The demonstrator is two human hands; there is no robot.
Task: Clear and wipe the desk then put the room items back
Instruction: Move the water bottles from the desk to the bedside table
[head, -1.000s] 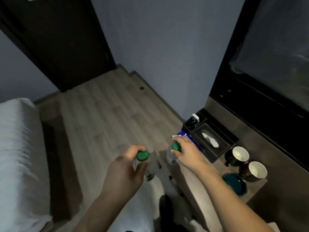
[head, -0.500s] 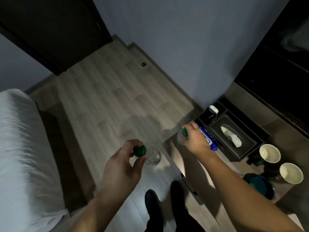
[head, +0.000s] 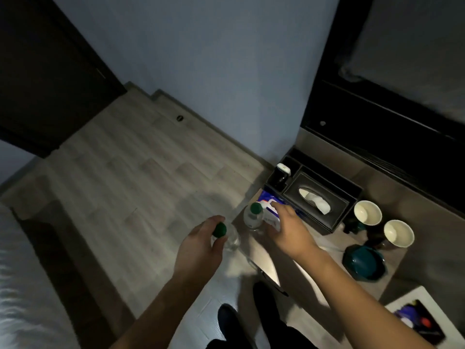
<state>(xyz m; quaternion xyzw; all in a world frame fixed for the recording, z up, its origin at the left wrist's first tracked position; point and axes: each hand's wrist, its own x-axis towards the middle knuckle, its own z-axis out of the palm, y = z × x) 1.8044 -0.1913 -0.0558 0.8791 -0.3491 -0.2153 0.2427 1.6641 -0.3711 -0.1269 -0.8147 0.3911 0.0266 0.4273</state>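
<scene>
Since half a second ago, the right hand (head: 286, 229) has set its bottle (head: 253, 219) on the worktop (head: 297, 268) corner beside the tissue box (head: 317, 200), fingers now spread. Left hand (head: 201, 248) grips the second bottle (head: 226, 235) above the floor.

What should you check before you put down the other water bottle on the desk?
1. Left hand grips its bottle near the green cap: ok.
2. That bottle is over the desk: not ok, it hangs beyond the edge, above the floor.
3. First bottle stands upright at the desk corner: ok.
4. Right hand is out of the way: not ok, it reaches over the blue packet beside that bottle.
5. Bare desk beside the first bottle: ok.
6. Caps screwed tight: cannot tell.
</scene>
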